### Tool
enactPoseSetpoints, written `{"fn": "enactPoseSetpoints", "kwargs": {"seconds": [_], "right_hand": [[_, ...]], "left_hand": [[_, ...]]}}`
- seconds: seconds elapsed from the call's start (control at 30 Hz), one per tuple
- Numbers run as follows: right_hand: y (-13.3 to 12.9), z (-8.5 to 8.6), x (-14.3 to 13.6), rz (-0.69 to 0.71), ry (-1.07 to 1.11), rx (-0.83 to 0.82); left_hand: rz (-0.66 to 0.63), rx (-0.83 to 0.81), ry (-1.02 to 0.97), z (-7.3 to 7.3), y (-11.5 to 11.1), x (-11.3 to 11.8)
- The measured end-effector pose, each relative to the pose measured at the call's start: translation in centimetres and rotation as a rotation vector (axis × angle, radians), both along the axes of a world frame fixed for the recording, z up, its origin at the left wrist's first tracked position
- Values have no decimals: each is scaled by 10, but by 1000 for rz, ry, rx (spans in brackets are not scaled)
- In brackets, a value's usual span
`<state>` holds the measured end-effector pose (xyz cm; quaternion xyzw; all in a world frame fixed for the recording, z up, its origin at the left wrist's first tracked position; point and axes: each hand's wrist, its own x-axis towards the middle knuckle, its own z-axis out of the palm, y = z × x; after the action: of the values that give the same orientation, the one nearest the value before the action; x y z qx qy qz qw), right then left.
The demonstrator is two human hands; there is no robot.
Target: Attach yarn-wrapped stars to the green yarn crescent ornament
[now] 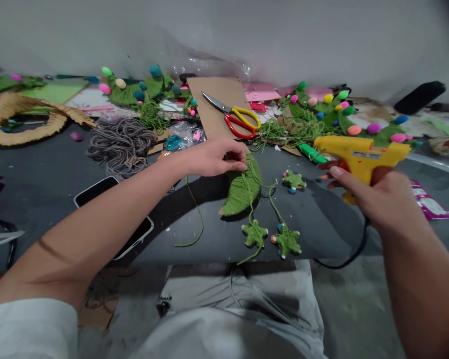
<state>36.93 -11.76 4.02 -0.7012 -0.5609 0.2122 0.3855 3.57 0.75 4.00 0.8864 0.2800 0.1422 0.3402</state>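
My left hand [224, 158] pinches a strand of green yarn [250, 187] against a crescent [241, 193] wrapped in the same green yarn. A bit of bare cardboard shows at the crescent's lower tip, and my hand hides part of its upper end. On the right, my right hand [374, 187] grips a yellow hot glue gun [361, 154] above the table, its nozzle pointing left. Two green yarn stars lie near the table's front edge, one star [255, 234] on a strand from the crescent, the other star [287, 241] also on yarn. A smaller star [294, 180] sits right of the crescent.
Red-and-yellow-handled scissors [232, 113] rest on a cardboard sheet [219, 89] behind the crescent. A grey yarn heap [121, 144] and a phone [97, 192] lie to the left. A green cutter [312, 153] is behind the small star. The glue gun's black cord [353, 258] hangs over the front edge.
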Motion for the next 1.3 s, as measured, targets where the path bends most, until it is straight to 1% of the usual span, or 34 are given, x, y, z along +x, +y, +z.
{"fn": "enactPoseSetpoints", "kwargs": {"seconds": [0.1,0.2,0.27,0.33,0.43,0.5,0.57,0.7,0.87,1.0,1.13,1.3], "right_hand": [[-3,3,-6,106,63,-48],[-5,7,-16,250,-77,-123],[-5,10,-20,320,-139,-151],[-4,13,-20,319,-117,-145],[-3,15,-15,239,28,-83],[-3,16,-13,213,74,-72],[-3,17,-17,249,22,-115],[-3,15,-38,412,-166,-198],[5,11,-57,515,-183,-193],[10,12,-64,555,-222,-169],[12,15,-67,563,-265,-151],[11,19,-68,544,-327,-238]], "left_hand": [[-5,1,2,-1,1,-1],[-12,4,1,-1,1,-1],[-11,-5,5,0,1,-2],[-7,-12,13,2,0,-2],[-16,3,20,4,-1,-3],[-18,8,26,5,-1,-3],[-8,0,30,5,-1,-3],[-14,-22,20,5,-2,-4],[-13,-23,39,6,-2,-5],[-26,-17,33,4,-1,-6],[-21,-14,47,3,1,-7],[-10,-15,52,2,2,-7]]}}
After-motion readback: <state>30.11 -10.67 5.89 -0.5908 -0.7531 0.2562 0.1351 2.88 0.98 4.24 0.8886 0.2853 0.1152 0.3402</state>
